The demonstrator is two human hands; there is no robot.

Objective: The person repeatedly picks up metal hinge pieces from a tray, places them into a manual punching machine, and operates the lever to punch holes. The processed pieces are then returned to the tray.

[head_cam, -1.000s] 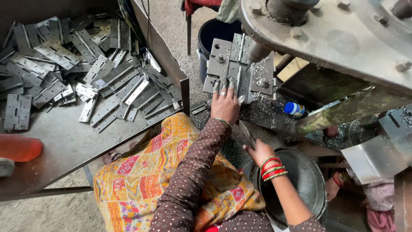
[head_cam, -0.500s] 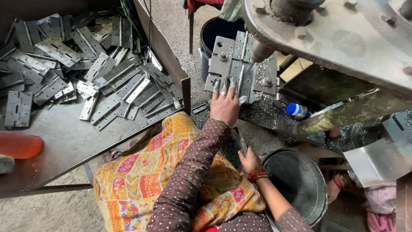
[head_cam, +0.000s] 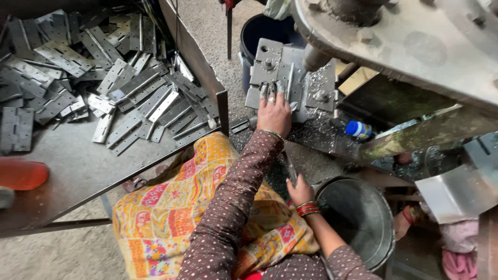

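My left hand (head_cam: 274, 113) rests fingers-down on the grey metal jig (head_cam: 270, 65) of a drill press, pressing on a hinge plate (head_cam: 289, 83) set in it. The drill spindle (head_cam: 314, 56) stands just right of my fingers. Lower down, my right hand (head_cam: 300, 190), with red bangles at the wrist, grips a narrow metal hinge plate (head_cam: 291, 168) that points up toward the jig. It hovers over my lap at the left rim of a round steel basin (head_cam: 384, 228).
A heap of grey hinge plates (head_cam: 129, 88) lies on a metal table (head_cam: 72, 171) at left. An orange object (head_cam: 21, 173) sits at its left edge. A dark bucket (head_cam: 259, 31) stands behind the jig, a blue-capped bottle (head_cam: 359, 128) beside it. Metal shavings cover the machine bed (head_cam: 316, 132).
My right hand has drawn slightly left, from over the basin toward my lap, still gripping the narrow plate. My left hand stays on the jig.
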